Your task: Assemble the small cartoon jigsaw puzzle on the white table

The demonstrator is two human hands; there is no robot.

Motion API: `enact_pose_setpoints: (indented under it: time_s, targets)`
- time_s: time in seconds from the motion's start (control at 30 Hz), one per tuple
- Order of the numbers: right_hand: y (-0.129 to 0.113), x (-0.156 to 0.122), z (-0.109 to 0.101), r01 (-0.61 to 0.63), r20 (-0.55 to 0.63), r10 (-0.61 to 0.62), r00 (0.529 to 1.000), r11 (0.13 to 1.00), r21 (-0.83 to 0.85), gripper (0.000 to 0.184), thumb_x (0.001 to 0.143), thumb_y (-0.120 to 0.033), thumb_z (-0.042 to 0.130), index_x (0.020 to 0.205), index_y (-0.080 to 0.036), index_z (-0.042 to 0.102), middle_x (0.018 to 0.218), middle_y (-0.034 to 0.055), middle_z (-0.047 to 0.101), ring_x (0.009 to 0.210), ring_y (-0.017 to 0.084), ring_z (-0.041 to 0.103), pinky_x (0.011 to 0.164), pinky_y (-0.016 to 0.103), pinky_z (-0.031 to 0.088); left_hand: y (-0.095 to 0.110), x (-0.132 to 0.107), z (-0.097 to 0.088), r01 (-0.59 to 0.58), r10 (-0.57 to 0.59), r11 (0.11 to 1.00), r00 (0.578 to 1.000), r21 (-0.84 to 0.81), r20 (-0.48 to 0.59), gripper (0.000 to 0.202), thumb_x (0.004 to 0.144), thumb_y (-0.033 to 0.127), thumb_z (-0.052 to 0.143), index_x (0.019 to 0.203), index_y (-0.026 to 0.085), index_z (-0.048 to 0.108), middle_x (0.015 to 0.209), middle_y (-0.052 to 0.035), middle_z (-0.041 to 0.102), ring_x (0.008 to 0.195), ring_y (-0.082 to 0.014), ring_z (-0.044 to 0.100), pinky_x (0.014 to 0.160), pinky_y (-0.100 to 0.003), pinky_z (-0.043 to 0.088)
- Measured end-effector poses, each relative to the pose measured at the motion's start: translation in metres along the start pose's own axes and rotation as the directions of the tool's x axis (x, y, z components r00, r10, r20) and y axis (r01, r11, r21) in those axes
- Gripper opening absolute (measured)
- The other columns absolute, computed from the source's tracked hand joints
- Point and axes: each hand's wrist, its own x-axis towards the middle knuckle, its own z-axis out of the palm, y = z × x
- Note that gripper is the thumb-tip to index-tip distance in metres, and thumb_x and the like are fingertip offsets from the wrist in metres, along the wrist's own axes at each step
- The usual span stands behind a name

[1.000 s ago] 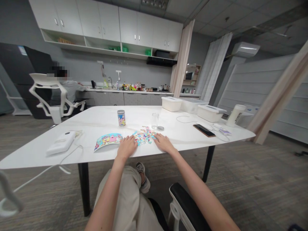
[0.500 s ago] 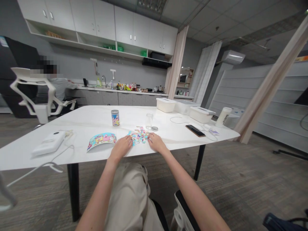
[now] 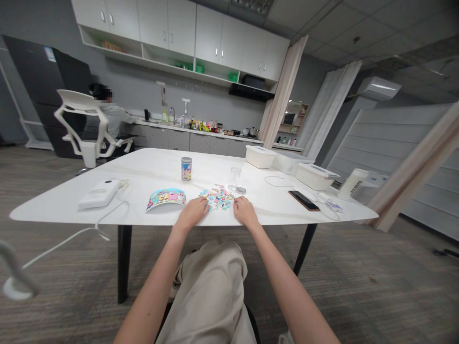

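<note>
A loose heap of small colourful jigsaw puzzle pieces (image 3: 219,198) lies near the table's front edge. My left hand (image 3: 194,211) rests at the heap's left side, fingers reaching forward and lying against the nearest pieces. On the opposite side my right hand (image 3: 245,210) has its fingers bent down to the tabletop at the heap's edge. No held piece can be made out in either hand. A curved cartoon picture sheet (image 3: 166,197) lies left of my left hand. Behind the pieces stand a printed can (image 3: 186,169) and a clear jar (image 3: 234,177), with a round metal lid (image 3: 241,190) beside the jar.
On the white table (image 3: 143,167), a phone (image 3: 303,200), white lidded boxes (image 3: 260,157) and a pale bottle (image 3: 353,183) are at the right. A white device with a cable (image 3: 99,194) lies left. A person (image 3: 114,117) sits near the far counter.
The head view has turned left, so the table appears shifted right. Both hands stay beside the puzzle pieces, which look slightly more spread out.
</note>
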Motion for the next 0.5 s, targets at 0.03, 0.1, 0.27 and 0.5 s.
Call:
enact_pose_setpoints:
  time_s: [0.03, 0.1, 0.27, 0.5]
  targets:
    - [0.0001, -0.0003, -0.0001, 0.011, 0.001, -0.011, 1.000, 1.000, 0.006, 0.024, 0.093, -0.016, 0.044, 0.107, -0.012, 0.063, 0.114, 0.0140, 0.063, 0.109, 0.023, 0.056, 0.094, 0.034, 0.043, 0.0003, -0.0003, -0.0006, 0.003, -0.003, 1.000, 1.000, 0.003, -0.005, 0.029, 0.094, 0.020, 0.042, 0.107, 0.010, 0.067, 0.121, -0.0160, 0.065, 0.115, -0.0242, 0.060, 0.104, -0.036, 0.042]
    - [0.0008, -0.0011, 0.0000, 0.070, 0.004, -0.070, 0.998, 0.997, 0.026, 0.027, 0.093, -0.016, 0.044, 0.113, -0.013, 0.062, 0.117, 0.0135, 0.062, 0.111, 0.023, 0.055, 0.096, 0.034, 0.043, 0.0003, -0.0009, -0.0021, 0.011, -0.011, 1.000, 1.000, -0.009, -0.020, 0.029, 0.094, 0.017, 0.042, 0.108, 0.012, 0.066, 0.122, -0.0153, 0.064, 0.114, -0.0234, 0.060, 0.103, -0.036, 0.043]
    - [0.0047, -0.0020, 0.0007, 0.268, 0.034, -0.274, 0.961, 0.955, 0.124, 0.029, 0.093, -0.012, 0.044, 0.109, -0.018, 0.067, 0.117, 0.0093, 0.065, 0.113, 0.020, 0.056, 0.101, 0.033, 0.041, -0.0023, -0.0028, -0.0044, -0.052, 0.051, 0.997, 0.998, -0.049, -0.022, 0.033, 0.087, 0.005, 0.045, 0.107, 0.017, 0.068, 0.122, -0.0111, 0.063, 0.111, -0.0226, 0.061, 0.100, -0.036, 0.045]
    - [0.0095, -0.0013, 0.0036, 0.280, 0.027, -0.291, 0.956, 0.939, 0.198, 0.032, 0.094, -0.010, 0.041, 0.112, -0.019, 0.066, 0.116, 0.0082, 0.068, 0.113, 0.019, 0.058, 0.101, 0.035, 0.041, -0.0023, -0.0039, -0.0030, -0.029, 0.028, 0.999, 0.999, -0.037, -0.028, 0.033, 0.087, 0.004, 0.044, 0.106, 0.013, 0.068, 0.119, -0.0133, 0.065, 0.113, -0.0242, 0.059, 0.100, -0.037, 0.044]
